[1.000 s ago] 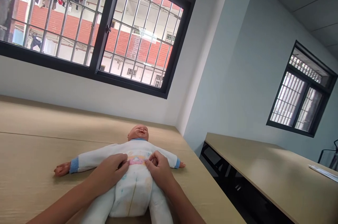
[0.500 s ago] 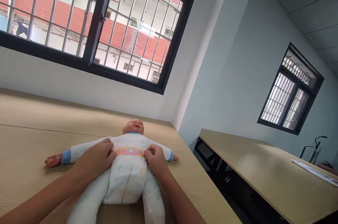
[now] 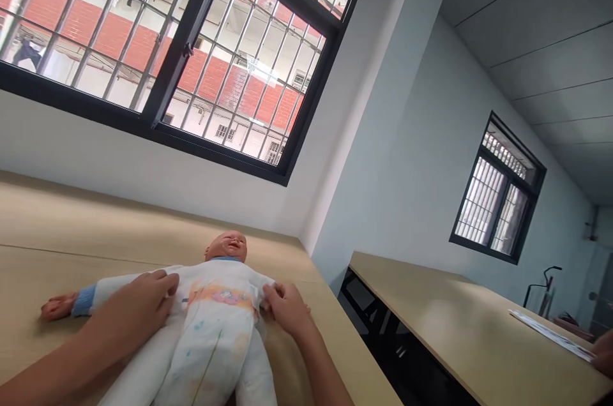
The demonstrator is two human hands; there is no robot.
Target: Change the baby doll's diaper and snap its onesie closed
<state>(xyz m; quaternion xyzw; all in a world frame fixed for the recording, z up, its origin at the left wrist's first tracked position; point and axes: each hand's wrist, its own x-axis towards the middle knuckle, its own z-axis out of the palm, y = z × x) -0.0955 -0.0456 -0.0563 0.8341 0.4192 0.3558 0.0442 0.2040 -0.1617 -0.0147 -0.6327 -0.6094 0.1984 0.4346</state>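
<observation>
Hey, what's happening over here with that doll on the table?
A person has a baby doll lying face-up on a long wooden table under a barred window. Both hands are at the doll's waist, on either side of the diaper it wears: the left hand rests at one side, and the right hand pinches the diaper's edge at the other. The doll's arms are spread out flat.

Left hand (image 3: 138, 304) and right hand (image 3: 286, 308) bare, forearms uncovered, no sleeves, rings or watch in view
</observation>
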